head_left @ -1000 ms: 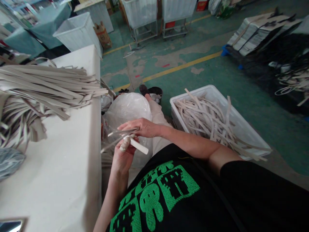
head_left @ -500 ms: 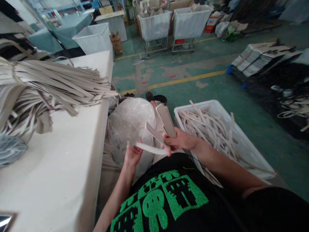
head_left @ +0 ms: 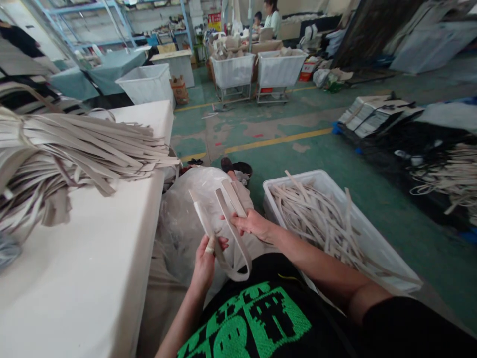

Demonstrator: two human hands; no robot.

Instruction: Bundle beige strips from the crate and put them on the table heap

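My left hand pinches one arm of a long beige fabric strap, which bends in a U above my lap. The strap's other arm rises beside my right hand. That hand is closed round several folded beige straps; whether it also grips the U-shaped strap I cannot tell. A light wrapping covers the thumb of my left hand. Behind both hands lies a clear plastic bag. At my right stands a white bin with many loose straps in it.
On the white table to my left lies a tied bundle of beige straps. White carts stand across the green floor. Stacked sheets sit at the right. Two people are far back.
My left hand has closed on the strap and raised its end, so the strap now hangs in a U. My right hand has shifted left with the folded straps. The view has tilted up.
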